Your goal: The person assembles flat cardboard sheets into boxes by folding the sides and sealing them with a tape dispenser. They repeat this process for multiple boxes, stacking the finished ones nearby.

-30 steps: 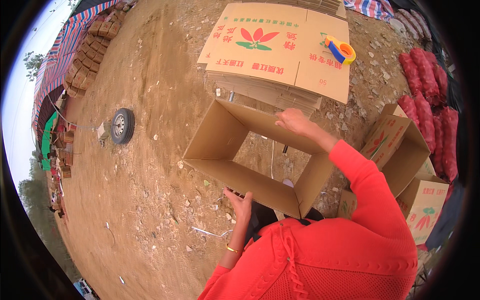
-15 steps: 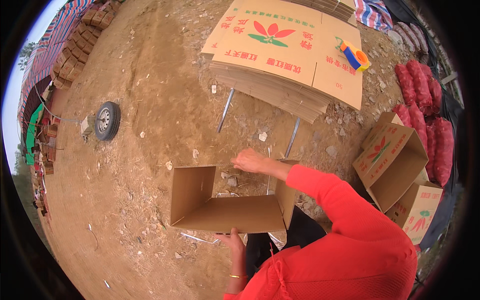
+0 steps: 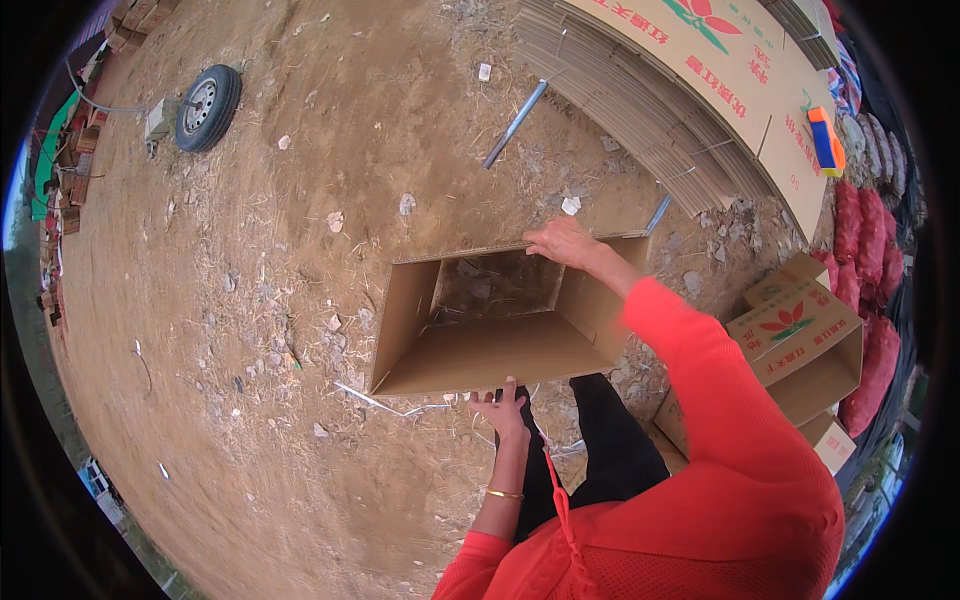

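An open cardboard box [image 3: 500, 350] is held out in front of me, and the dirt ground shows through its open bottom. My left hand [image 3: 503, 412] grips the near wall's edge from below, thumb over the rim. At the far rim, my right hand [image 3: 565, 243] is closed over the edge, its forearm reaching across the box's right side. Part of the right wall is hidden behind that arm. Beyond the box, at the upper right, lies a tall stack of flattened cardboard boxes [image 3: 690, 110], with an orange and blue tape dispenser [image 3: 826, 143] on top.
Assembled cardboard boxes [image 3: 800, 335] are piled to my right, near red mesh sacks [image 3: 868, 370]. Metal legs [image 3: 515, 124] stick out below the flat stack. A wheel with a tyre [image 3: 208, 108] stands far left. White strips [image 3: 385, 403] and stones lie on the dirt.
The view has shifted, so the tyre sits higher and the stack lies farther right. The box appears higher and more to the right. My right hand now rests on its far rim.
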Demonstrator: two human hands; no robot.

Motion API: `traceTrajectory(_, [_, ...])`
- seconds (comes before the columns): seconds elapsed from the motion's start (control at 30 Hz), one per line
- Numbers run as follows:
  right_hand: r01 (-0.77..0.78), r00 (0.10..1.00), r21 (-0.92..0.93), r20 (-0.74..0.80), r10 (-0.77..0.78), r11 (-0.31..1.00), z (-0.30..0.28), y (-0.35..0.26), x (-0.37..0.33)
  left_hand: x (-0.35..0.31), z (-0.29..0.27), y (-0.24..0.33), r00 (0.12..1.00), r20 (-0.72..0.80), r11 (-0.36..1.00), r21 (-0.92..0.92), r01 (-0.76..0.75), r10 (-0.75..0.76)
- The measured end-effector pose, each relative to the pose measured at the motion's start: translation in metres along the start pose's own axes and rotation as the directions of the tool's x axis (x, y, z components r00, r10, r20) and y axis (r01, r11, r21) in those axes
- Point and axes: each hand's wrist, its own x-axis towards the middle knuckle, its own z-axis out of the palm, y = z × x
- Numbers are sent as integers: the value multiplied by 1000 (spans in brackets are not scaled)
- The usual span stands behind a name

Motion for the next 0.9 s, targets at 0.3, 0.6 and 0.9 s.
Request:
traceTrajectory(0.3, [-31, 999, 6, 29, 30, 1000, -9, -8, -7, 125, -124, 127, 652, 111, 134, 940, -314, 750])
traceTrajectory(0.6, [-156, 983, 30, -92, 158, 987, -8, -29, 12, 130, -84, 152, 671, 518, -206, 847, -491, 531])
traceTrajectory(0.9, [-134, 978, 49, -157, 140, 990, 6, -46, 25, 123, -49, 100, 614, 497, 153, 688, -709, 613])
